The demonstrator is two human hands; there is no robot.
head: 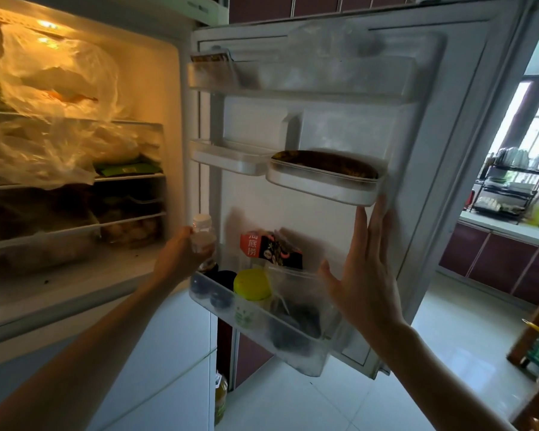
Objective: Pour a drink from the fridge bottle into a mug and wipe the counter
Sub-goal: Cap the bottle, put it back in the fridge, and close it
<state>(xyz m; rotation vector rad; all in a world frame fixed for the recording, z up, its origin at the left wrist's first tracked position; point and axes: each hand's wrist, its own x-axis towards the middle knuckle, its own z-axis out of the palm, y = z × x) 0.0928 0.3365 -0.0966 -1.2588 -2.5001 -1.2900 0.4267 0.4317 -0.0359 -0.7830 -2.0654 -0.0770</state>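
Up close, the head camera looked into an open fridge, its lit interior on the left and the open fridge door [417, 126] swung out to the right. The left hand [181, 256] was wrapped around a small clear bottle [202, 236] with a white cap, fingers clamped on its body, at the hinge-side end of the bottom door bin [293, 356]. The bottle stood upright and its lower part looked dark; whether its base rested in the bin or hung just above it could not be told.

The right hand [367, 275] was flat and open — fingers spread apart and pointing up, holding nothing — pressed against or just in front of the door's inner face, its fingertips reaching the underside of the small door tray [324, 185] above. That tray held something long and dark brown, too blurred to name.

Beside the bottle in the bottom bin sat dark-capped containers, a jar with a yellow lid [252, 284], a red and black packet [271, 248] with printed characters, and a clear plastic bag [296, 290]. Inside the fridge, crumpled plastic bags [53, 119] filled the upper shelves. On the floor beneath the door stood a bottle of yellow liquid [221, 399]. Far to the right, a counter [507, 227] under a window carried a dish rack [507, 185] — well apart from both hands.
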